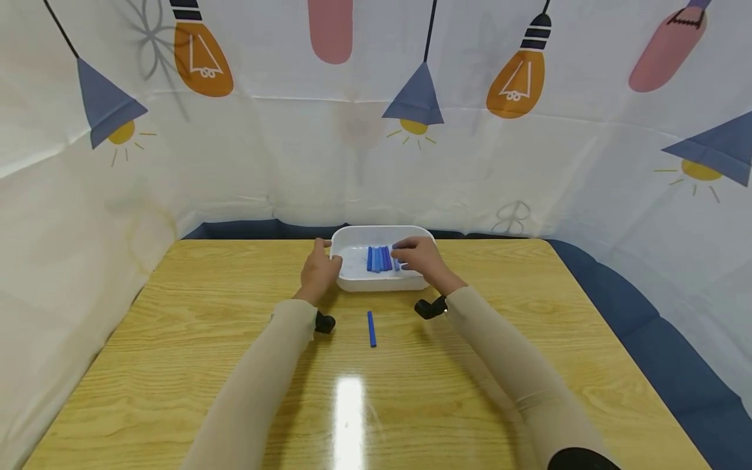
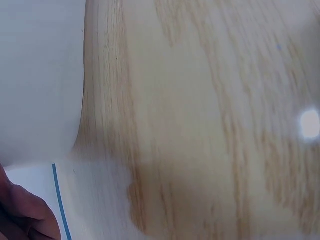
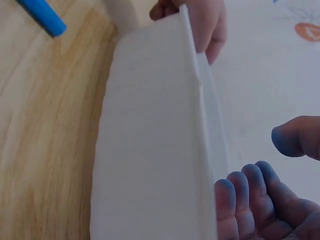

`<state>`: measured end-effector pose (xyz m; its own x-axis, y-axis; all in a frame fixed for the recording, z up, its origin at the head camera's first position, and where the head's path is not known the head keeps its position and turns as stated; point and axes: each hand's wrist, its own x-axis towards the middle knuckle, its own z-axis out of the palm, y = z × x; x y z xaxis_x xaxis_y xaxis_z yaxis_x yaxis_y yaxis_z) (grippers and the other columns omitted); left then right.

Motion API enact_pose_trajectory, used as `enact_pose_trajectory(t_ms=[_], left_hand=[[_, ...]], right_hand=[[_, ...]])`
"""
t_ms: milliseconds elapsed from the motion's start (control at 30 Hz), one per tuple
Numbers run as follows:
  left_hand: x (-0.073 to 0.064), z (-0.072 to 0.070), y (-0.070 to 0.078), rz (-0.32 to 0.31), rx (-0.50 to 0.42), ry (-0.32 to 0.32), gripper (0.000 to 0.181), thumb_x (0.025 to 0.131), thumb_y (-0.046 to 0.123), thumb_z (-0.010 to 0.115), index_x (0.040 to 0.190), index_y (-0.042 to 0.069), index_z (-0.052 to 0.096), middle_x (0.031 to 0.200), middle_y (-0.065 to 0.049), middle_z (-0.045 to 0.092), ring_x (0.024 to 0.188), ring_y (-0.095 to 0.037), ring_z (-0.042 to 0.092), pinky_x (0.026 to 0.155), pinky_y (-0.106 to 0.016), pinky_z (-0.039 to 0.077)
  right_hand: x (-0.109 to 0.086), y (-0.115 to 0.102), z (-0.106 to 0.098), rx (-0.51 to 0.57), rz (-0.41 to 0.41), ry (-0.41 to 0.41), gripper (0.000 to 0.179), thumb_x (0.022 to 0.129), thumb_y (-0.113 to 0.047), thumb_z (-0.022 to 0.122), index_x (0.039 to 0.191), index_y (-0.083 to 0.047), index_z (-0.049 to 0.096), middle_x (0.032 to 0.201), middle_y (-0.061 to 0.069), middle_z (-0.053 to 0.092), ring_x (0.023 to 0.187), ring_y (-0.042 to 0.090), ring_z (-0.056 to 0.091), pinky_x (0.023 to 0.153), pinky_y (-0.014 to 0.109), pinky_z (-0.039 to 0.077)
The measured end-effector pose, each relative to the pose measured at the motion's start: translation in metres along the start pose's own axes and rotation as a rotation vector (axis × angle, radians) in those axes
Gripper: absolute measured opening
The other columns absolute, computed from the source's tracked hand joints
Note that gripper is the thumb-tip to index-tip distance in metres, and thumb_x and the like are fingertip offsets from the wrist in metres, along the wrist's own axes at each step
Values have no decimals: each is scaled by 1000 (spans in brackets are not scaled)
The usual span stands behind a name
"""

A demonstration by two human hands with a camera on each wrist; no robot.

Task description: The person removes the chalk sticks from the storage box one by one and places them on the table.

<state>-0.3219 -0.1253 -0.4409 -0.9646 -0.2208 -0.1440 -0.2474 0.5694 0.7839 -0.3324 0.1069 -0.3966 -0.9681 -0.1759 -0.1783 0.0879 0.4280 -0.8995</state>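
Note:
A white rectangular tray (image 1: 382, 285) stands at the far side of the table, with a row of several blue and violet sticks (image 1: 378, 259) inside. My left hand (image 1: 318, 269) grips its left end, thumb at the rim. Over the right part of the tray is my right hand (image 1: 418, 254), close to the rightmost stick in the head view. The right wrist view shows its thumb (image 3: 297, 137) apart from the fingers (image 3: 255, 200), nothing between them and blue stains on the tips. One dark blue stick (image 1: 372, 329) lies on the table in front of the tray.
The wooden table (image 1: 194, 313) reaches back to a white cloth (image 1: 294, 156) printed with lamps and bulbs. Dark blue padding (image 1: 652, 313) runs along the right and far edges. Black wrist cameras (image 1: 431, 307) sit at both wrists, low over the table.

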Motion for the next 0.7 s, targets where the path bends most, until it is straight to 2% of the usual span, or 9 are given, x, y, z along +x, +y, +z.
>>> enact_pose_trajectory(t_ms=[267, 500, 700], left_hand=[[-2, -1, 0, 4, -6, 1, 51, 93, 27, 49, 141, 18, 34, 129, -14, 56, 107, -28, 55, 92, -43, 48], [0, -2, -3, 29, 7, 7, 51, 91, 27, 49, 140, 17, 35, 127, -14, 57, 109, -29, 56, 92, -44, 46], [2, -2, -5, 29, 12, 10, 51, 91, 27, 49, 139, 18, 35, 124, -14, 58, 105, -28, 56, 89, -43, 47]], right_hand=[[26, 5, 2, -11, 84, 44, 38, 87, -25, 68, 119, -5, 64, 120, 13, 64, 108, 28, 63, 91, 41, 53], [38, 10, 5, 6, 63, 79, 39, 86, -22, 68, 119, -2, 64, 119, 15, 64, 106, 30, 64, 87, 39, 55], [47, 14, 8, -1, 88, 93, 39, 86, -23, 68, 120, -4, 63, 118, 13, 64, 106, 27, 63, 88, 38, 54]])
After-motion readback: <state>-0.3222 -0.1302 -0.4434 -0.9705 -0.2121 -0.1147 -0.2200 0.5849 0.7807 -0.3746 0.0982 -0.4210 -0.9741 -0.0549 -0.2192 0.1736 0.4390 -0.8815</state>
